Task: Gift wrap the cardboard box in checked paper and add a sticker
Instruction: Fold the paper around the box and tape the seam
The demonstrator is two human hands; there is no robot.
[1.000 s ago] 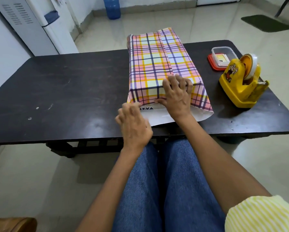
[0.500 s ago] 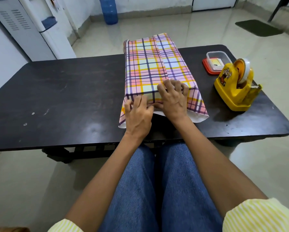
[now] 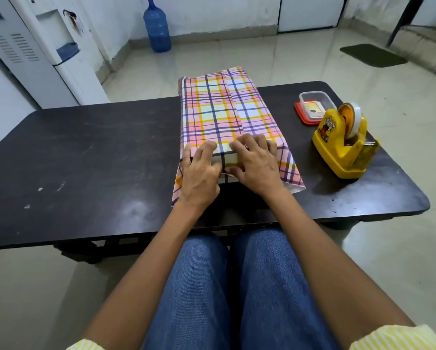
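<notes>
Checked paper (image 3: 219, 109): flap under grip, wings loose beside.
Left hand (image 3: 199, 175), right hand (image 3: 258, 168): curled, clamping flap.
Crease: needs firm pressing outward.

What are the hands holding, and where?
The left hand and right hand grip the pink checked wrapping paper at its near end, fingers on top, thumbs on the flap.

Free tabletop (image 3: 85, 160) left of parcel (image 3: 219, 109) (dispenser (image 3: 343, 147) right)
</notes>
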